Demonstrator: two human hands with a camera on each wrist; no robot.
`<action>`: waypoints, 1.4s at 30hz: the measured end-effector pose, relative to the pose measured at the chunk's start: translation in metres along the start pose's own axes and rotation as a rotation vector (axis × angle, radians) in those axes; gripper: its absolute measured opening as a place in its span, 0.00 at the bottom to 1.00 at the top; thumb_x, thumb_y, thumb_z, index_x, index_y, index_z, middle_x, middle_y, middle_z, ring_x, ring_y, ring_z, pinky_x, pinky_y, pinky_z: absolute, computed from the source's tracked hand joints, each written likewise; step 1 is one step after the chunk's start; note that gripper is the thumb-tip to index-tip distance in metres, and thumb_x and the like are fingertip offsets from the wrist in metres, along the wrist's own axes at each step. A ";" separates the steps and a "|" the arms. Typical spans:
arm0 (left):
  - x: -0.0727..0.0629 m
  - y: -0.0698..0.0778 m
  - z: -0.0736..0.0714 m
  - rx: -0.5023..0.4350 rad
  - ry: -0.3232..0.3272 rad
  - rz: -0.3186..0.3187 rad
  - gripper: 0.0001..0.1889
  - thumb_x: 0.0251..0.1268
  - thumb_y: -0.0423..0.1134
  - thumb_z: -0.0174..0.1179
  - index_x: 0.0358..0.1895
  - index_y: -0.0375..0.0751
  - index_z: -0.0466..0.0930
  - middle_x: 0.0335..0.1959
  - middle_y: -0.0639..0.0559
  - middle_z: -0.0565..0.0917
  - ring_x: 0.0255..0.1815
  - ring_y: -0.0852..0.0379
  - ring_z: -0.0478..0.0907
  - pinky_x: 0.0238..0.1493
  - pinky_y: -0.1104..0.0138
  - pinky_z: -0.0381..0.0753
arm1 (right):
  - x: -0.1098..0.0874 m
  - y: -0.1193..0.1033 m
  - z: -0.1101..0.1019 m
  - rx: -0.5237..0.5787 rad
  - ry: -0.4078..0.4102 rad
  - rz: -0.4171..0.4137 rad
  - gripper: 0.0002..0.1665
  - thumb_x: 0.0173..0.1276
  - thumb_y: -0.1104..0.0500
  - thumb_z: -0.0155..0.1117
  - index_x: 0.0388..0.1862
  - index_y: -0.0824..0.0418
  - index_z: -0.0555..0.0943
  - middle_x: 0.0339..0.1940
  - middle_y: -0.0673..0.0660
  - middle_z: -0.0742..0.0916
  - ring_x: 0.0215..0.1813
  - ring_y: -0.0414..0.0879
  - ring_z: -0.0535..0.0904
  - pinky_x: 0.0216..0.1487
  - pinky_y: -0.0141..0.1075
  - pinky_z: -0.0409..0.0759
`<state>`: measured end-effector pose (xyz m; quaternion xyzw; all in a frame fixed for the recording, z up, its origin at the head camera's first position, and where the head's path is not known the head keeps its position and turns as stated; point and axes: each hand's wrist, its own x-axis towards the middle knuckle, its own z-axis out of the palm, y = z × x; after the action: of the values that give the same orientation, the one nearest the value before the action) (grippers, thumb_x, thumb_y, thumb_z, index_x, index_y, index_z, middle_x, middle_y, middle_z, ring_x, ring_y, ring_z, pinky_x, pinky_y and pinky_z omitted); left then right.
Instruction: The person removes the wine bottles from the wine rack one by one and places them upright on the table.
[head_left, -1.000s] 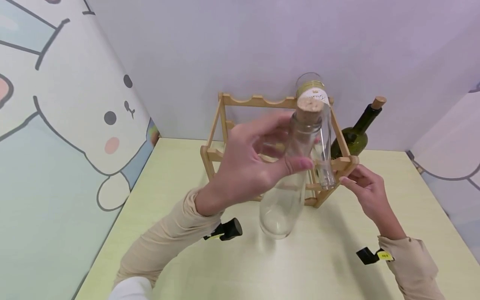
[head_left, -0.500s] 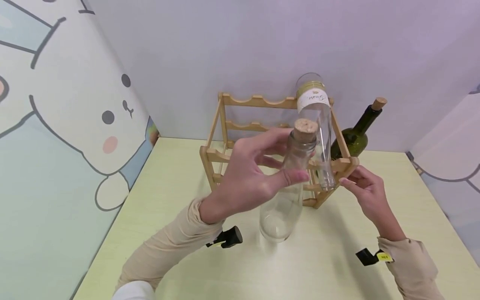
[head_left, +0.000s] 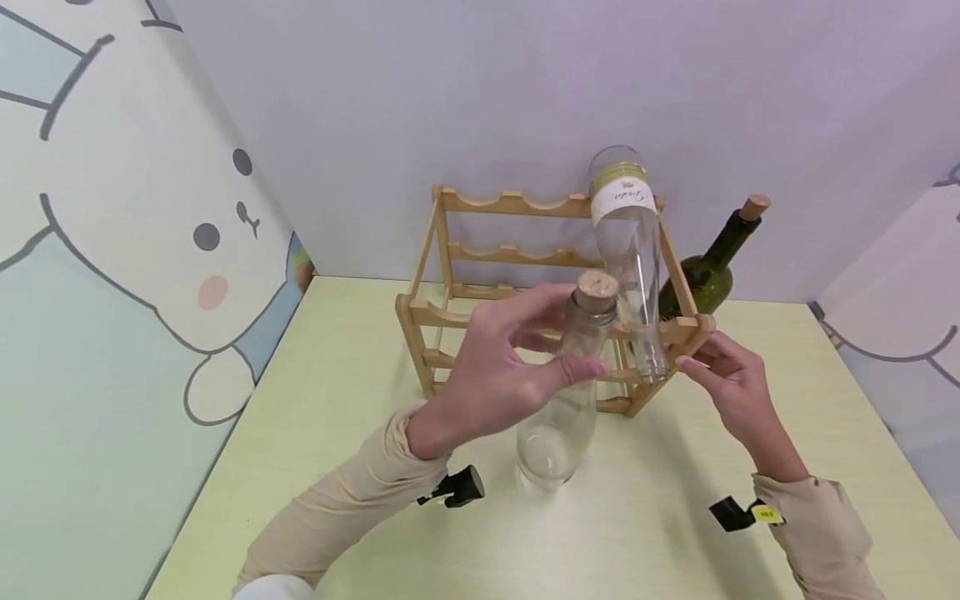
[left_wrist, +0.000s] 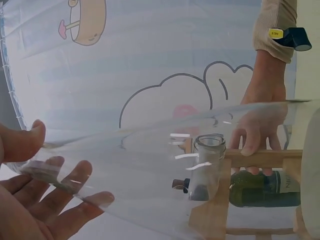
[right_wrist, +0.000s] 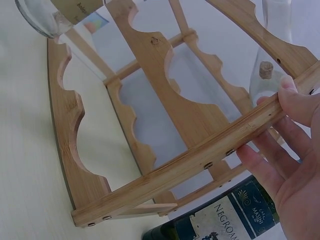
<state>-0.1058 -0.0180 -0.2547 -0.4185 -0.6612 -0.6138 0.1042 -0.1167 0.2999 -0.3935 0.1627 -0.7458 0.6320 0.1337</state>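
Observation:
My left hand (head_left: pixel 502 358) grips a clear glass bottle (head_left: pixel 555 437) near its neck, thumb on one side and fingers around the other. A cork (head_left: pixel 597 287) plugs this bottle, which stands nearly upright in front of the wooden bottle rack (head_left: pixel 517 202). Whether its base touches the table is hard to tell. At the rack's front right corner, my right hand (head_left: pixel 731 383) holds a wooden post (right_wrist: pixel 200 157) between thumb and fingers. Beside that hand, a second clear bottle (head_left: pixel 628 225) with a white label lies on the upper tier, its uncorked mouth toward me.
A corked green wine bottle (head_left: pixel 701 279) stands behind the rack's right side; its dark label (right_wrist: pixel 245 202) shows in the right wrist view. The pale table (head_left: pixel 337 333) meets a plain wall (head_left: pixel 412 100) at the back. Cartoon-printed panels (head_left: pixel 135 217) flank both sides.
My left hand has lowered the corked bottle and drawn it slightly left, uncovering the labelled bottle on the rack. My right hand keeps its hold on the post.

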 end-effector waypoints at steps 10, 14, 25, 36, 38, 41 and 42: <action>-0.006 -0.012 0.004 0.015 -0.008 0.001 0.22 0.47 0.28 0.72 0.48 0.31 0.78 0.37 0.43 0.85 0.37 0.62 0.82 0.33 0.70 0.84 | 0.001 0.001 0.000 0.045 -0.015 -0.026 0.25 0.64 0.80 0.53 0.61 0.74 0.71 0.49 0.51 0.85 0.48 0.40 0.81 0.48 0.27 0.79; -0.009 -0.018 0.006 0.007 -0.011 0.005 0.22 0.47 0.27 0.72 0.48 0.30 0.78 0.36 0.43 0.85 0.37 0.62 0.82 0.33 0.70 0.84 | 0.000 0.001 0.000 0.058 -0.008 -0.027 0.25 0.64 0.80 0.53 0.61 0.74 0.71 0.50 0.51 0.85 0.49 0.40 0.81 0.48 0.27 0.79; -0.016 -0.029 0.009 0.004 -0.007 0.019 0.21 0.47 0.27 0.71 0.48 0.30 0.78 0.35 0.43 0.85 0.37 0.61 0.82 0.34 0.70 0.84 | 0.000 0.001 0.002 0.070 0.014 -0.035 0.25 0.63 0.81 0.52 0.60 0.74 0.71 0.50 0.52 0.84 0.49 0.41 0.81 0.48 0.26 0.78; -0.024 -0.036 0.012 0.005 -0.019 0.019 0.23 0.47 0.28 0.71 0.50 0.31 0.78 0.37 0.44 0.85 0.39 0.61 0.82 0.36 0.70 0.84 | -0.002 0.000 0.004 0.015 0.046 0.008 0.23 0.64 0.78 0.55 0.59 0.72 0.73 0.48 0.49 0.85 0.47 0.39 0.81 0.48 0.25 0.78; -0.025 -0.037 0.012 0.000 -0.021 0.017 0.24 0.47 0.27 0.72 0.52 0.30 0.78 0.38 0.43 0.85 0.39 0.61 0.82 0.36 0.69 0.84 | -0.002 0.000 0.004 0.009 0.049 0.014 0.23 0.64 0.77 0.55 0.60 0.72 0.73 0.48 0.49 0.85 0.47 0.39 0.81 0.48 0.25 0.78; -0.028 -0.038 0.013 0.007 -0.020 0.015 0.27 0.46 0.28 0.72 0.54 0.30 0.77 0.39 0.42 0.85 0.40 0.62 0.82 0.36 0.70 0.84 | -0.002 0.000 0.004 0.016 0.051 0.016 0.23 0.65 0.77 0.55 0.60 0.72 0.73 0.48 0.49 0.85 0.48 0.39 0.81 0.48 0.25 0.78; -0.028 -0.039 0.014 0.012 -0.018 0.016 0.27 0.46 0.28 0.72 0.54 0.30 0.77 0.39 0.42 0.85 0.40 0.62 0.82 0.36 0.70 0.84 | -0.002 0.000 0.005 0.018 0.051 0.015 0.24 0.65 0.77 0.55 0.60 0.72 0.72 0.49 0.50 0.85 0.48 0.39 0.81 0.49 0.25 0.78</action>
<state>-0.1094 -0.0137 -0.3047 -0.4289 -0.6625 -0.6050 0.1057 -0.1147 0.2957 -0.3953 0.1420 -0.7375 0.6437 0.1466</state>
